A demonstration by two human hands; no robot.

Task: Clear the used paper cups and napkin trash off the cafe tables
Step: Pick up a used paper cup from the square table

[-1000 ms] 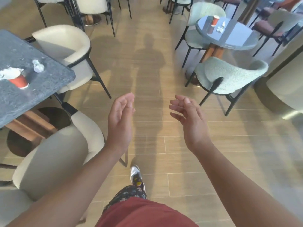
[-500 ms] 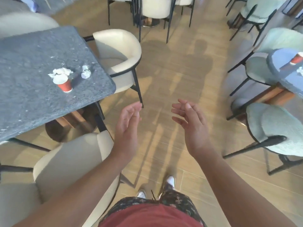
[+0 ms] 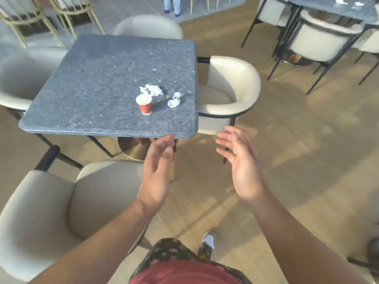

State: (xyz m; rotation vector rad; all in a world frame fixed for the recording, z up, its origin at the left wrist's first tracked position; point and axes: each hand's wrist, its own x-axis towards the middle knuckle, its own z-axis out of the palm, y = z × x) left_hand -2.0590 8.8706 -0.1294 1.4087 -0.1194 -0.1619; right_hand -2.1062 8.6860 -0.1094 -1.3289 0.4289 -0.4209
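A red paper cup (image 3: 144, 104) stands upright on the grey speckled square table (image 3: 98, 83), toward its near right part. A crumpled white napkin (image 3: 152, 89) lies just behind the cup, and a second crumpled napkin (image 3: 174, 100) lies to the cup's right. My left hand (image 3: 156, 172) is held out below the table's near edge, fingers apart, holding nothing. My right hand (image 3: 241, 162) is beside it to the right, over the floor, also spread and holding nothing. Both hands are short of the cup.
Cream chairs ring the table: one at near left (image 3: 51, 208), one at the right (image 3: 227, 93), one at the far side (image 3: 147, 26), one at the left (image 3: 18, 78). Another table (image 3: 324, 6) with litter stands at the far right. A person's legs (image 3: 172, 5) show at the top.
The view has turned left and come closer, so the table with the cup and napkins now sits in the centre, just beyond my hands. Both hands stay spread and hold nothing.
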